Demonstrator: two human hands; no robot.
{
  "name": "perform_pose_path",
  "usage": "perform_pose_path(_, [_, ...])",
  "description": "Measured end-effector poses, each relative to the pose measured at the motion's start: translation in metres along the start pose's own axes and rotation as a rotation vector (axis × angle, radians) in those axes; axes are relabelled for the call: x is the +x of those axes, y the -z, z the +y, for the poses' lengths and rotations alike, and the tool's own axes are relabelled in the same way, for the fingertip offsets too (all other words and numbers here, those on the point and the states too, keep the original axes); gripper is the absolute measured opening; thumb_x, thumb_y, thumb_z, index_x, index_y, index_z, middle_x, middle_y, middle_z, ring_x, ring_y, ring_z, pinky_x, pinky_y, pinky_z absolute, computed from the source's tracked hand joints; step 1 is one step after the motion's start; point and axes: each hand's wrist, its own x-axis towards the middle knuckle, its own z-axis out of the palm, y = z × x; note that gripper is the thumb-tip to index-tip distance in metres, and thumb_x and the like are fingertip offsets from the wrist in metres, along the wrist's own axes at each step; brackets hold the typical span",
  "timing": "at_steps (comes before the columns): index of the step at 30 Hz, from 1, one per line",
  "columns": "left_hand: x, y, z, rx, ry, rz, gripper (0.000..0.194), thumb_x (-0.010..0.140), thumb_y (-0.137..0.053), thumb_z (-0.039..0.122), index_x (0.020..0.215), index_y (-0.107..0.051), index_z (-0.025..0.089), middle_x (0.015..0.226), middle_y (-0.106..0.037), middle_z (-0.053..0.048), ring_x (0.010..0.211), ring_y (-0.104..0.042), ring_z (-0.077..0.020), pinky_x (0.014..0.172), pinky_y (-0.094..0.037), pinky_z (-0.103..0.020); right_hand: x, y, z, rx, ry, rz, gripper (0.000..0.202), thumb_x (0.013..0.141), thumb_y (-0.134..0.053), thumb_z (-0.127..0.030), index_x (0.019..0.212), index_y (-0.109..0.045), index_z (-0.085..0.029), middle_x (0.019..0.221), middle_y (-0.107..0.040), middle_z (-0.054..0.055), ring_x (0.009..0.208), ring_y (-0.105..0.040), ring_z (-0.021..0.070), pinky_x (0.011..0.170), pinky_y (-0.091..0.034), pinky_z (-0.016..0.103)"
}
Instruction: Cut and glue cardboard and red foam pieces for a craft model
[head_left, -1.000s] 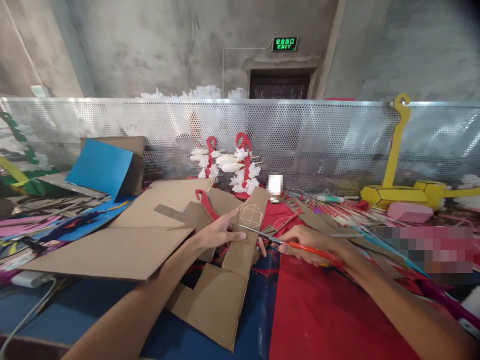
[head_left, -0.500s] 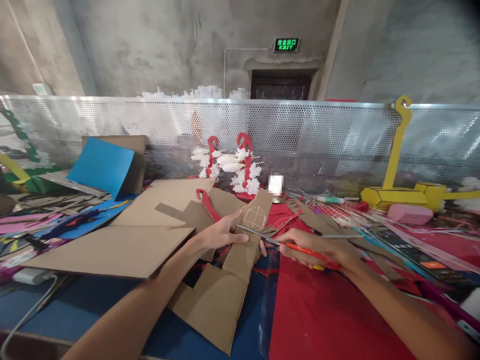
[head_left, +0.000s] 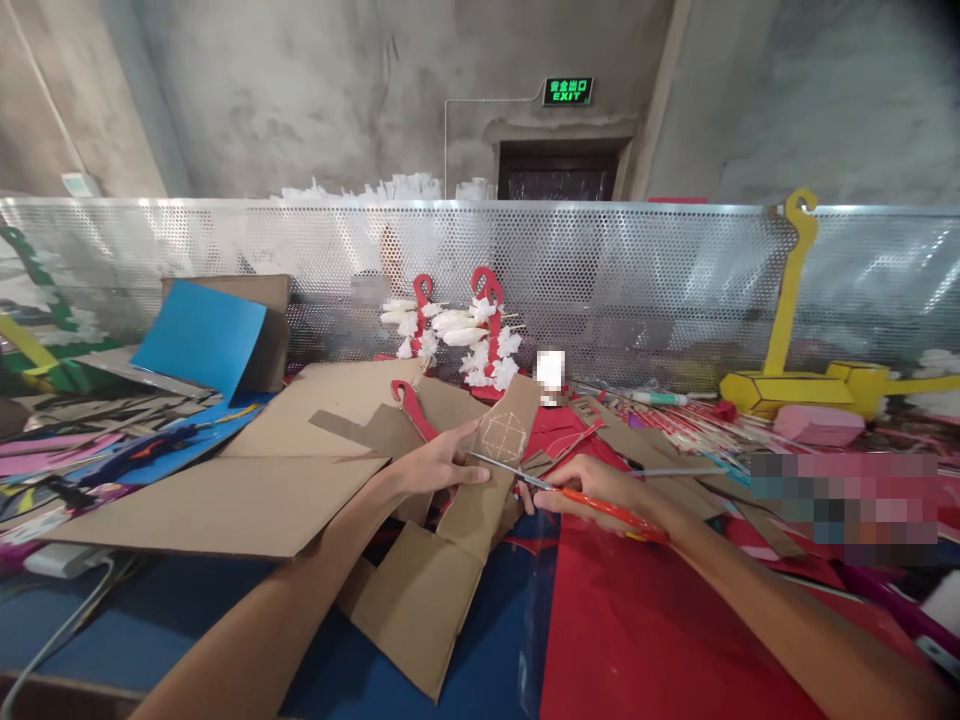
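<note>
My left hand [head_left: 442, 462] pinches a bent strip of brown cardboard [head_left: 427, 590], thumb on its face. A faceted shape is drawn in pale dashed lines on the strip's upper part. In my right hand [head_left: 592, 482] are scissors [head_left: 619, 512] with orange-red handles, my fingers wrapped round them. Their metal blades lie across the cardboard just below the drawn shape, close to my left thumb. Some fingertips show under the blades; I cannot tell whose they are. A red hook-ended piece [head_left: 409, 405] lies just beyond my left hand.
Large cardboard sheets [head_left: 225, 505] lie left, with a blue sheet [head_left: 202, 335] behind. Red sheet material [head_left: 637, 620] covers the front right. Two red hooked stands with white flowers [head_left: 491, 330] and a yellow hooked model [head_left: 791, 300] stand before a perforated metal barrier [head_left: 637, 260].
The scissors' handles look closer together than before, with less of the yellow part showing. The cardboard's lower end has shifted slightly left. Both hands stay in nearly the same place.
</note>
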Motion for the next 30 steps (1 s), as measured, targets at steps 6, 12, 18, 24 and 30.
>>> perform_pose_path(6, [0.001,0.004,-0.004,0.18,0.024,0.147,0.067,0.086,-0.072,0.055,0.141,-0.06,0.019,0.091,-0.074,-0.007,0.075,-0.066,-0.0227,0.065,-0.054,-0.032,0.0,-0.001,-0.003,-0.005,-0.019,0.004,0.055,0.084,-0.066,-0.067,0.089,-0.078,-0.014,0.055,-0.049,-0.003,0.049,-0.038,0.0098,0.046,-0.027,0.021])
perform_pose_path(12, [0.01,0.008,-0.01,0.538,0.003,0.359,0.049,0.099,-0.045,0.054,0.104,-0.078,0.017,0.081,-0.069,-0.004,0.071,-0.058,-0.0204,0.068,-0.046,-0.031,0.006,-0.006,0.003,-0.074,0.009,0.052,0.053,0.084,-0.067,-0.065,0.079,-0.076,-0.013,0.06,-0.045,-0.003,0.055,-0.034,0.0084,0.048,-0.023,0.021])
perform_pose_path(18, [0.012,0.015,-0.024,0.667,0.043,0.568,0.032,0.096,-0.049,0.038,0.103,-0.073,0.018,0.081,-0.068,-0.003,0.074,-0.061,-0.0204,0.071,-0.044,-0.03,0.001,-0.001,0.004,-0.02,-0.087,-0.086,0.053,0.084,-0.067,-0.068,0.082,-0.071,-0.015,0.057,-0.045,-0.004,0.048,-0.038,0.007,0.043,-0.027,0.018])
perform_pose_path(24, [0.01,0.007,-0.019,0.749,0.055,0.566,0.031,0.091,-0.049,0.024,0.117,-0.066,0.019,0.093,-0.072,-0.006,0.076,-0.066,-0.0212,0.069,-0.046,-0.031,-0.023,0.037,0.014,0.322,-0.028,0.004,0.051,0.089,-0.062,-0.065,0.105,-0.067,-0.017,0.06,-0.048,-0.006,0.037,-0.038,0.0047,0.034,-0.032,0.016])
perform_pose_path(30, [0.013,-0.024,-0.001,0.927,0.043,0.283,0.038,0.089,-0.056,0.022,0.126,-0.065,0.024,0.12,-0.075,-0.008,0.101,-0.073,-0.0252,0.087,-0.053,-0.033,-0.01,0.053,0.047,0.695,0.162,0.42,0.043,0.084,-0.072,-0.06,0.099,-0.063,-0.02,0.061,-0.046,-0.008,0.038,-0.037,0.005,0.032,-0.035,0.016])
